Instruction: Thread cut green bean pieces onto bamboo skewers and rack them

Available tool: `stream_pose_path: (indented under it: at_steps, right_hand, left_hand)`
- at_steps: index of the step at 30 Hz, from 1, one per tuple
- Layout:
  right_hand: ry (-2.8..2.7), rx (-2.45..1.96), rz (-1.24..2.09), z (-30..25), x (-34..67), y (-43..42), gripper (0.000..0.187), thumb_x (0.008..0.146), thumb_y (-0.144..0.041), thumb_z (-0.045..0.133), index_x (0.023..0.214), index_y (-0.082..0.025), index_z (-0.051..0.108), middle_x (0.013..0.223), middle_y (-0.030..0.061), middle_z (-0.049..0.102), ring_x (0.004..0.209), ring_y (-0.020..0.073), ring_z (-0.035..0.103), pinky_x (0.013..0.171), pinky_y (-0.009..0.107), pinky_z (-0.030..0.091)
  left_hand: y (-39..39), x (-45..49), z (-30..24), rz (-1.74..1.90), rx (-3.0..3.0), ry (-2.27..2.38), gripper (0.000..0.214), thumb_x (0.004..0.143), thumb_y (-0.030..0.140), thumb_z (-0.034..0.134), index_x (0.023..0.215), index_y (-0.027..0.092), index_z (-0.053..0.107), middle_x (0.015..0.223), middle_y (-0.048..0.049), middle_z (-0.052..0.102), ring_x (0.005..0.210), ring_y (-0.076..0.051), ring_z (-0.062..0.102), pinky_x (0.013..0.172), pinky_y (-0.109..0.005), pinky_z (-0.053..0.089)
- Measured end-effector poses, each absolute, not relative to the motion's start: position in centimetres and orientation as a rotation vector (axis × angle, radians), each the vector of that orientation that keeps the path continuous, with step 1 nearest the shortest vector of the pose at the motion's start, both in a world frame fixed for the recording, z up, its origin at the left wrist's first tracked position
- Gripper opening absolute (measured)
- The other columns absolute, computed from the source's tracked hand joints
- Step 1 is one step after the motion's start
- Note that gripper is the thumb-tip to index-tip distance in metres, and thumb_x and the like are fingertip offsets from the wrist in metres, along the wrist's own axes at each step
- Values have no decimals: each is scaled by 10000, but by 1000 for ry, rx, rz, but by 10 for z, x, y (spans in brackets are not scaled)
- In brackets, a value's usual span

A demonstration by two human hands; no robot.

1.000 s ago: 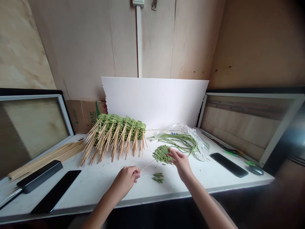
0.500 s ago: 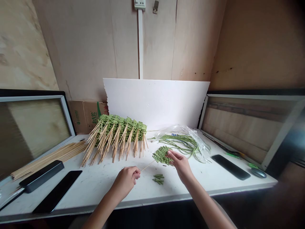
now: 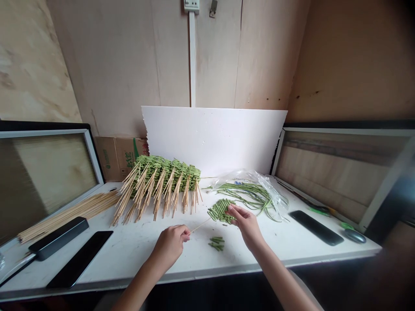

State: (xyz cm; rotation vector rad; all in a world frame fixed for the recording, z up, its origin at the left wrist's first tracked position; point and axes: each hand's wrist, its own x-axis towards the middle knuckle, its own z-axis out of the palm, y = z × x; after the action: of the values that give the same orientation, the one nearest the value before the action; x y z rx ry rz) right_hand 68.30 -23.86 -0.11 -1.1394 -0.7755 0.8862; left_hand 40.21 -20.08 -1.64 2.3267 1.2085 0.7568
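Your left hand (image 3: 171,242), grip closed, has the bamboo skewer (image 3: 199,226); your right hand (image 3: 245,222) pinches its threaded bean pieces (image 3: 219,210) above the desk (image 3: 194,261), loose cut beans (image 3: 216,243) lying nearer the front edge.

Soft light washes the desk (image 3: 129,242) pale; below its front edge it's nearly black, and past its right corner everything smears into blur.

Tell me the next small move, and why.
Likely, the right hand should press the bunched bean pieces snug: it touches their right edge, while the left hand holds the thin stick leading to their left edge.
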Motion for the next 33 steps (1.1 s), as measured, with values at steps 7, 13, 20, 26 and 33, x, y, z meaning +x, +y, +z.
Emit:
stream_pose_path:
  at_steps: [7, 13, 20, 26, 33]
  right_hand:
    - [-726, -1136, 912, 0, 681, -240, 466, 751, -541, 807, 1038, -175, 787, 991, 119, 788, 1029, 303, 716, 648, 282, 535]
    - [-734, -1161, 909, -1, 684, -237, 446, 792, -534, 740, 1069, -184, 755, 999, 120, 778, 928, 273, 712, 602, 281, 526]
    - [-943, -1240, 822, 0, 685, -227, 342, 753, -511, 774, 707, -210, 621, 672, 29, 638, 687, 208, 611, 534, 269, 462]
    - [-1183, -1363, 530, -24, 710, -241, 244, 769, -303, 647, 603, -226, 486, 599, -4, 556, 628, 185, 550, 560, 284, 458]
    - [-1337, -1389, 389, -52, 731, -270, 416, 806, -346, 589, 1201, -218, 608, 1027, 94, 691, 898, 262, 671, 601, 313, 549]
  left_hand:
    - [-195, 404, -25, 748, 2128, 1139, 165, 876, 186, 515, 807, 184, 665, 713, -33, 701, 623, -190, 700, 604, -275, 475]
    - [-190, 402, -20, 808, 1975, 1140, 142, 861, 248, 539, 776, 181, 631, 750, -35, 702, 637, -194, 718, 576, -270, 494]
    - [-176, 391, 1, 960, 1932, 1192, 189, 874, 329, 565, 820, 170, 653, 756, -55, 710, 644, -211, 744, 601, -292, 559]
    - [-148, 361, 50, 1013, 1940, 1267, 223, 871, 374, 615, 861, 157, 666, 781, -67, 725, 666, -226, 763, 575, -285, 590]
    - [-95, 323, 108, 1048, 1900, 1571, 132, 906, 251, 631, 891, 131, 684, 846, -79, 767, 696, -215, 777, 610, -256, 592]
